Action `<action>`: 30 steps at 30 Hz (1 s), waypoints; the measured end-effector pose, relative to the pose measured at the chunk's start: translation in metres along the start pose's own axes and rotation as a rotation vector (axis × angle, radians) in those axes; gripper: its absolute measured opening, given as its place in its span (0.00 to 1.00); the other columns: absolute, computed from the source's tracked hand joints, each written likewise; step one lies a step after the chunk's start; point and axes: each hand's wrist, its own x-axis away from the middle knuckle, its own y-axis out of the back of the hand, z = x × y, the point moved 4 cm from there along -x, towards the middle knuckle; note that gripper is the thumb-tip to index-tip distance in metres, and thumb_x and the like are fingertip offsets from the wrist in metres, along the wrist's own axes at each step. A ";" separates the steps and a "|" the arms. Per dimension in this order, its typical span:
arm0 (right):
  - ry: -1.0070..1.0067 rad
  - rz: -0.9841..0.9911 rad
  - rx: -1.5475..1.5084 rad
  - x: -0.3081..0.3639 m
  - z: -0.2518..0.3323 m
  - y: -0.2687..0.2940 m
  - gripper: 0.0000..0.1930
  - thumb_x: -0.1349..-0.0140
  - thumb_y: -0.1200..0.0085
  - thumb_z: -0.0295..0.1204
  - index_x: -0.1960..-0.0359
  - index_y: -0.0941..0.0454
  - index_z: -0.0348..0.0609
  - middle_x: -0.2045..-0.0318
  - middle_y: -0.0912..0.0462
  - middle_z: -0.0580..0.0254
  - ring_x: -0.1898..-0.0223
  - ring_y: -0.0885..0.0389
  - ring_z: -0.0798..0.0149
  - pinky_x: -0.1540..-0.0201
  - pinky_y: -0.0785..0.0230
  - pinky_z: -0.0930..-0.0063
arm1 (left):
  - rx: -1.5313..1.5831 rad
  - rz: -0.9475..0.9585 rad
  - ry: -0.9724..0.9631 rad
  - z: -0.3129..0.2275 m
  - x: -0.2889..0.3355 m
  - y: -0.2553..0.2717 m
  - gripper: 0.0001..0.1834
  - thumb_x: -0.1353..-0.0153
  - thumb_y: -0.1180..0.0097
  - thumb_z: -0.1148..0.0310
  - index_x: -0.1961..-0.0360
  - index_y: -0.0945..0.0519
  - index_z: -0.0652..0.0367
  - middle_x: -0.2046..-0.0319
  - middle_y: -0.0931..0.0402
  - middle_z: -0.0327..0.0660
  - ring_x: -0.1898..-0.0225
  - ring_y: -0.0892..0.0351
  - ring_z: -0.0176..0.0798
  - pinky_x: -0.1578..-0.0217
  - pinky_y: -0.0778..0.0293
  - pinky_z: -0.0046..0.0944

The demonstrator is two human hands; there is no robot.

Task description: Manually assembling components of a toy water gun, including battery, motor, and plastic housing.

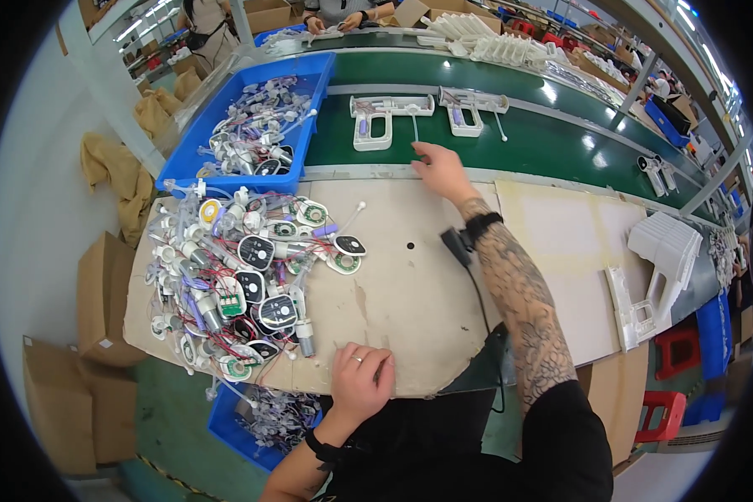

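My right hand [442, 174] reaches over the near edge of the green conveyor belt, fingers bent together. Its fingertips meet the lower end of a thin white tube [416, 127], which hangs from an open white pistol-shaped housing half [388, 105] with parts inside. A similar filled housing half [470, 109] lies just to its right. My left hand [362, 381] rests loosely curled at the near edge of the cardboard-covered table [393, 309], nothing visible in it. Left of it lies a big heap of wired assemblies [234, 280], with small motors, circuit boards and black-faced oval panels.
A blue bin [305, 151] of similar assemblies stands at the back left, and another blue bin [226, 431] is below the table. White housing shells [661, 259] sit at the right. A black cable [481, 301] runs beside my right forearm. Someone works across the belt.
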 end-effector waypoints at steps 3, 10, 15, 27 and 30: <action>-0.014 0.062 0.023 0.066 0.002 0.078 0.19 0.38 0.37 0.32 0.47 0.17 0.37 0.51 0.14 0.46 0.50 0.15 0.51 0.45 0.24 0.61 | 0.007 -0.002 -0.002 0.000 0.000 0.003 0.03 0.45 0.35 0.73 0.68 0.17 0.57 0.71 0.21 0.36 0.67 0.24 0.44 0.63 0.32 0.44; -0.554 -0.314 1.095 0.275 -0.116 0.300 0.20 0.36 0.39 0.36 0.43 0.20 0.44 0.41 0.21 0.42 0.38 0.26 0.40 0.37 0.31 0.49 | -0.039 0.034 -0.021 -0.007 -0.001 0.002 0.04 0.46 0.34 0.75 0.69 0.17 0.57 0.71 0.21 0.38 0.66 0.25 0.47 0.63 0.33 0.45; -0.843 -0.177 0.911 0.354 -0.160 0.357 0.23 0.28 0.52 0.45 0.48 0.19 0.37 0.58 0.16 0.35 0.54 0.18 0.32 0.48 0.27 0.44 | -0.060 0.062 -0.026 -0.007 0.000 0.000 0.03 0.45 0.35 0.73 0.69 0.17 0.57 0.69 0.22 0.38 0.66 0.26 0.46 0.62 0.33 0.46; -0.336 0.002 0.279 0.252 0.009 0.200 0.18 0.34 0.38 0.31 0.44 0.20 0.36 0.53 0.16 0.43 0.55 0.15 0.45 0.51 0.23 0.59 | -0.117 0.051 -0.008 -0.004 0.002 0.000 0.03 0.44 0.35 0.72 0.69 0.17 0.55 0.68 0.23 0.37 0.64 0.25 0.46 0.61 0.33 0.46; -0.279 0.162 0.207 0.245 0.047 0.189 0.24 0.38 0.35 0.32 0.41 0.22 0.38 0.51 0.17 0.46 0.51 0.17 0.47 0.48 0.24 0.60 | -0.098 0.053 -0.034 -0.006 0.003 0.002 0.03 0.44 0.35 0.72 0.68 0.17 0.55 0.68 0.23 0.37 0.63 0.25 0.47 0.61 0.33 0.46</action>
